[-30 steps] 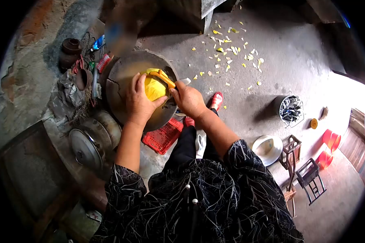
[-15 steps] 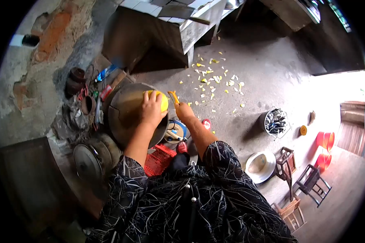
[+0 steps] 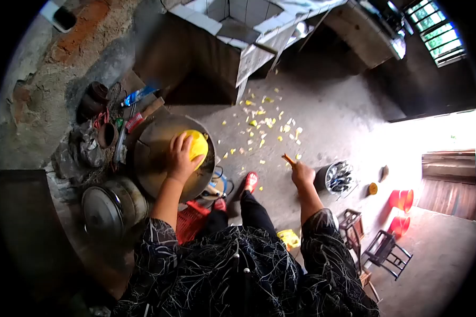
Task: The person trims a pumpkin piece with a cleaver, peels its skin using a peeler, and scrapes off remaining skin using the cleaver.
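Observation:
My left hand [image 3: 182, 158] rests with curved fingers on a smooth, rounded yellow gourd or fruit [image 3: 197, 145]. The yellow piece sits at the right side of a wide, round brown surface [image 3: 152, 153], like a big lid or vat top. Well to the right, over the floor, my right hand [image 3: 303, 173] is closed around a slim orange tool [image 3: 288, 159], whose tip points up and left. It looks like a peeler, though its head is too small to make out.
Yellow and pale peelings [image 3: 269, 121] lie scattered on the concrete floor. A bucket [image 3: 339, 177] with dark contents stands right of my right hand. A red basket [image 3: 191, 222] is by my feet, a lidded pot [image 3: 103, 212] at left, a tiled counter [image 3: 238, 31] ahead, stools [image 3: 386, 251] at right.
My right hand has swung away to the right with the orange tool, from beside the yellow piece. My left hand and the yellow piece sit slightly lower and further left in view.

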Demonstrator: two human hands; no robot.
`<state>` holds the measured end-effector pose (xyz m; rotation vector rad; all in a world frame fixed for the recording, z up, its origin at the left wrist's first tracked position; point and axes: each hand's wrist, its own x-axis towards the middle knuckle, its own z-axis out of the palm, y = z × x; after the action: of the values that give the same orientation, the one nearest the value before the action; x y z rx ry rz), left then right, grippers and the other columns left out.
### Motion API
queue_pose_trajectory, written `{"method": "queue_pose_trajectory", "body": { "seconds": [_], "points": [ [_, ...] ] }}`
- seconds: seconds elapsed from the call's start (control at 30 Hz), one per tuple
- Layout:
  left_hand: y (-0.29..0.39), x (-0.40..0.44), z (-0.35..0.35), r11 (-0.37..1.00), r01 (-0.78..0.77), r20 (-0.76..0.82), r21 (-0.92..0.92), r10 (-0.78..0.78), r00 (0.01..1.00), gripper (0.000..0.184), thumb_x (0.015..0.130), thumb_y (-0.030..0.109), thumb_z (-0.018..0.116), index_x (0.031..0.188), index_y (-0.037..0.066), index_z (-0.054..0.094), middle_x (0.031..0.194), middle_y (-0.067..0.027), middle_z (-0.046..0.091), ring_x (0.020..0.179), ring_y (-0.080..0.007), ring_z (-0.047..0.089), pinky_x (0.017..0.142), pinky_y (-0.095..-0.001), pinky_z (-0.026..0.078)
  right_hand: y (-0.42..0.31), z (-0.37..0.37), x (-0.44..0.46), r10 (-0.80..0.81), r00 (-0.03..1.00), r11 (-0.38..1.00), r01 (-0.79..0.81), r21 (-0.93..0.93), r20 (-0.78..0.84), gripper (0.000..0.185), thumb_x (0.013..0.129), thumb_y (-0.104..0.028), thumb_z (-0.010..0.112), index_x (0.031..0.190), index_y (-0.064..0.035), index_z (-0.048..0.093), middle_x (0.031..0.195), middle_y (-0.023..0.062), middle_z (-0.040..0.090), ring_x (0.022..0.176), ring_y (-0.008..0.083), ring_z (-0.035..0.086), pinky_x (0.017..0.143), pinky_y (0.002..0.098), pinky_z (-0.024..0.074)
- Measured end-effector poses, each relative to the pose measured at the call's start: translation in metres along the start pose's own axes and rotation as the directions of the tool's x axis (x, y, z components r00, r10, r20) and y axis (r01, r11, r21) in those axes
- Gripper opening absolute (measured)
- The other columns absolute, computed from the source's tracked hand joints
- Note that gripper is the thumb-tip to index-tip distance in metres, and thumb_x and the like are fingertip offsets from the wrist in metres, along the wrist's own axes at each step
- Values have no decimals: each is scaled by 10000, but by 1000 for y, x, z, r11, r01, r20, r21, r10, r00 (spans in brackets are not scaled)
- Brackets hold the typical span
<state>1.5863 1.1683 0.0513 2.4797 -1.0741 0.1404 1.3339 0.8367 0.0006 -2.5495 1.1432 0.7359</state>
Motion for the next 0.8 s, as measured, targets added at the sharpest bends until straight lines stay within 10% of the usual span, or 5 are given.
{"method": "queue_pose_trajectory", "body": {
  "seconds": [0.2, 0.3, 0.5, 0.53, 0.8],
  "points": [
    [-43, -50, 11, 960, 72, -228, -271, -137, 964, 764, 740, 397, 719, 1329, 53, 376, 1307, -215, 409, 1196, -397, 405, 1022, -451, 331, 56, 18, 5, 175, 942, 860, -4, 510, -287, 303, 901, -322, 484, 973, -45, 584, 755, 136, 634, 620, 253, 620, 565, 396, 487],
    [-60, -80, 29, 887, 214, -206, -410, -318, 925, 778, 791, 415, 679, 1371, 35, 326, 1347, -230, 373, 1218, -391, 394, 1035, -432, 315, 50, -2, 33, 180, 972, 718, -24, 696, -152, 233, 876, -229, 473, 949, -20, 545, 819, 235, 621, 783, 410, 607, 681, 494, 458],
    [-34, -118, 54, 583, 626, 59, -518, -706, 706, 726, 920, 345, 521, 1447, 19, 143, 1460, -238, 244, 1348, -347, 262, 1092, -384, 234, 6, -97, 145, 56, 919, 762, 213, 612, -391, 297, 864, -191, 506, 1133, -70, 545, 908, 219, 632, 853, 408, 604, 730, 484, 464],
    [-38, -132, 72, 588, 667, 45, -457, -733, 678, 722, 920, 340, 520, 1448, 19, 145, 1463, -242, 235, 1349, -353, 257, 1095, -388, 231, -3, -113, 175, 47, 877, 802, 252, 542, -478, 317, 863, -136, 531, 1173, -72, 543, 770, 81, 592, 662, 196, 584, 609, 335, 471],
    [22, -89, 33, 358, 910, 30, -210, -928, 372, 773, 832, 200, 625, 1437, 21, 179, 1471, -238, 198, 1363, -359, 213, 1121, -422, 188, -105, -273, 340, -241, 727, 810, 516, 279, -643, 450, 848, -172, 564, 1283, -107, 469, 1001, 186, 559, 925, 371, 566, 786, 447, 465]
  ]
}}
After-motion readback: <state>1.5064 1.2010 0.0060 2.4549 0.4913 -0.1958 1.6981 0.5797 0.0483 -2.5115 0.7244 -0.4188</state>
